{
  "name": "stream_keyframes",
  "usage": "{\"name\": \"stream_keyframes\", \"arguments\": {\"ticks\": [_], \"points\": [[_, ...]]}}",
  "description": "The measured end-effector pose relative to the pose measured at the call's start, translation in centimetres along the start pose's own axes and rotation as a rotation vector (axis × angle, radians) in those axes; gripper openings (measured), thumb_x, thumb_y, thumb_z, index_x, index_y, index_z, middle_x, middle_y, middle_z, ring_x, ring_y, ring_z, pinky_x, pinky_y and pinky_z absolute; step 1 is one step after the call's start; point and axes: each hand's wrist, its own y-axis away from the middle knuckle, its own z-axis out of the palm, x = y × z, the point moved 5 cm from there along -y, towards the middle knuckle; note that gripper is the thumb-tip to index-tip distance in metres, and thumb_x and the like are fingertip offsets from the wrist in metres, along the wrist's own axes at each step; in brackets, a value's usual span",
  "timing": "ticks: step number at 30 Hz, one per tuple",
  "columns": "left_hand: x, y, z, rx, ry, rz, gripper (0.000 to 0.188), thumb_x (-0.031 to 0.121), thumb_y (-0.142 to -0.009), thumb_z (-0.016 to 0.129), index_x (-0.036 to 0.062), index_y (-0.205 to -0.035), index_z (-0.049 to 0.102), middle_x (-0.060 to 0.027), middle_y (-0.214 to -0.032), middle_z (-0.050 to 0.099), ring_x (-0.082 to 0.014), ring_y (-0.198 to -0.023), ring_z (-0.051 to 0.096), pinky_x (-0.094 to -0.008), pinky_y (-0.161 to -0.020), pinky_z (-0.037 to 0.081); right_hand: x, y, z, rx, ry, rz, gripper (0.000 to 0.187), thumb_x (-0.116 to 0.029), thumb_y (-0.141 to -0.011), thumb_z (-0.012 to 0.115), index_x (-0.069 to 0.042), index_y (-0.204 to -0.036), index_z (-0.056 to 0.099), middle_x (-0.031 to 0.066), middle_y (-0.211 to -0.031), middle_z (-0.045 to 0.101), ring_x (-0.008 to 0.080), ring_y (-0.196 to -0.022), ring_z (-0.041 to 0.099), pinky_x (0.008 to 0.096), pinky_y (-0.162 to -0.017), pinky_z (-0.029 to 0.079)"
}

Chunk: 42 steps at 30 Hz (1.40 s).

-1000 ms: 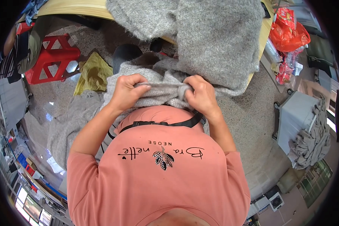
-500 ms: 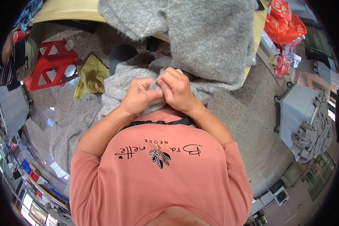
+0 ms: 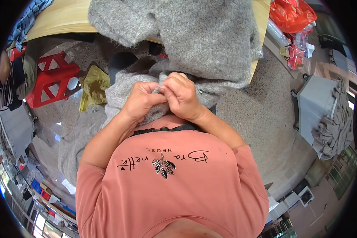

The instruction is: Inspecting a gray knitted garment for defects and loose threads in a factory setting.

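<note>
A fuzzy grey knit garment point(image 3: 121, 88) lies bunched over my lap, below the table edge. My left hand point(image 3: 142, 100) is closed, its thumb and fingers pinching a small bit of the knit. Right against it, my right hand point(image 3: 181, 96) is also closed, with thumb and forefinger pressed together on the same spot. The fingertips of both hands meet, and whatever fine detail lies between them is too small to make out. Just beyond my hands, more thick grey knit fabric point(image 3: 206, 37) covers the table and hangs over its edge.
The pale wooden table point(image 3: 65, 18) spans the far side. To the left are a red plastic stool point(image 3: 55, 77), a yellow bag point(image 3: 94, 85) and a seated person point(image 3: 8, 79). At right are a red plastic bag point(image 3: 293, 16) and a wheeled grey bin point(image 3: 315, 105) with cloth over it.
My fingertips have drawn closer together on the knit, the left thumb now nearly touching the right. The whole view has shifted slightly; the seated person's arm at left has shifted too.
</note>
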Motion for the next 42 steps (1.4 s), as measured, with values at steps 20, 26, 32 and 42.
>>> {"name": "stream_keyframes", "arguments": {"ticks": [20, 26, 32, 42], "points": [[-0.7, 1.0, -0.9, -0.036, 0.079, -0.076, 0.011, 0.0, -0.075, 0.062, -0.0016, -0.086, 0.062, -0.0053, -0.077, 0.064, -0.009, -0.066, 0.059, -0.0225, -0.058, 0.047, 0.3, 1.2, -0.1, -0.124, -0.054, 0.148, 0.011, -0.006, -0.074, 0.064, -0.002, -0.077, 0.054, 0.0111, -0.072, 0.054, 0.0301, -0.065, 0.053, 0.0399, -0.058, 0.041], [0.9, 0.4, -2.2, 0.08, 0.31, -0.036, 0.013, 0.004, -0.08, 0.06, -0.002, -0.092, 0.063, -0.0113, -0.088, 0.067, -0.0151, -0.074, 0.065, -0.0268, -0.068, 0.053, 1.3, 3.8, -5.8, 0.11, 0.225, 0.189, 0.034, -0.013, -0.066, 0.072, -0.002, -0.094, 0.058, 0.0143, -0.088, 0.058, 0.032, -0.078, 0.056, 0.0402, -0.072, 0.044], [1.1, 0.2, -2.2, 0.062, 0.33, -0.052, 0.014, 0.005, -0.081, 0.059, -0.0023, -0.092, 0.063, -0.0125, -0.089, 0.067, -0.0167, -0.075, 0.066, -0.0286, -0.069, 0.054, 4.4, 6.6, -5.3, 0.032, 0.493, 0.263, 0.025, -0.001, -0.07, 0.057, 0.0, -0.095, 0.059, 0.0161, -0.084, 0.059, 0.034, -0.077, 0.058, 0.0401, -0.07, 0.047], [1.7, 0.5, -0.4, -0.051, 0.216, 0.058, 0.008, 0.001, -0.077, 0.066, -0.0003, -0.085, 0.064, -0.0051, -0.079, 0.066, -0.0083, -0.069, 0.06, -0.023, -0.061, 0.049, -3.8, 2.4, -3.4, -0.325, 0.248, -0.261, 0.015, -0.004, -0.068, 0.057, -0.002, -0.083, 0.055, 0.0085, -0.069, 0.053, 0.022, -0.057, 0.055, 0.0339, -0.05, 0.043]]}}
